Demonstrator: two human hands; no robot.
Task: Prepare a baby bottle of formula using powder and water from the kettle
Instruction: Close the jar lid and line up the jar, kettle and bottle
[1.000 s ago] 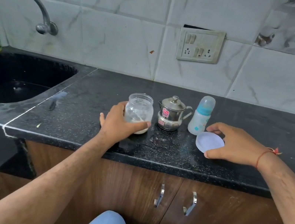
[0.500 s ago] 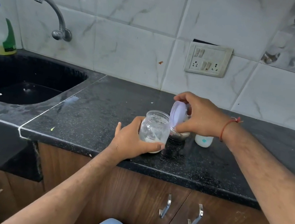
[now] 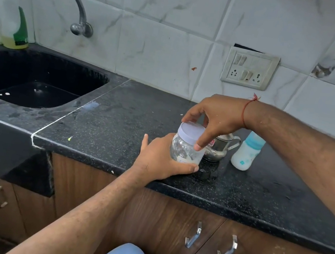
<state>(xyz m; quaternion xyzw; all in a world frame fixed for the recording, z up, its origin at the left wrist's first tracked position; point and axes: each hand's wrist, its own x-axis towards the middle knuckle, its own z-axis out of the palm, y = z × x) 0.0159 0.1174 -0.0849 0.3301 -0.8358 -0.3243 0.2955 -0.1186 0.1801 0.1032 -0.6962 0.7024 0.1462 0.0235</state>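
Hands meet at one jar in the head view, the only view there is. The left hand (image 3: 157,160) wraps the lower part of the clear powder jar (image 3: 185,149), thumb across its front near the base and the other fingers hidden behind it; this grip is curled closed around the glass. The jar stands on the black speckled surface (image 3: 118,123), close to its front edge, and a little pale powder shows at the bottom. The right hand (image 3: 214,117) comes down from above, its thumb and fingers curved around the rim of the white lid (image 3: 190,131), which sits on the jar's mouth; whether the lid is screwed fully home cannot be told.

Just behind and to the right of the jar stands the small steel kettle (image 3: 219,149), partly hidden by the right hand, its handle pointing right. Beside it, further right, the baby bottle (image 3: 246,154) stands upright and apart from the kettle, with a light blue top and a whitish body.

To the left, a dark sink (image 3: 36,82) is set into the surface, with a curved metal tap (image 3: 79,14) on the tiled wall above it and a bottle of yellowish-green liquid (image 3: 16,24) at its back corner. A switch and socket plate (image 3: 249,68) is fixed to the wall above the hands. Below the surface are brown cabinet doors with metal handles (image 3: 194,234).
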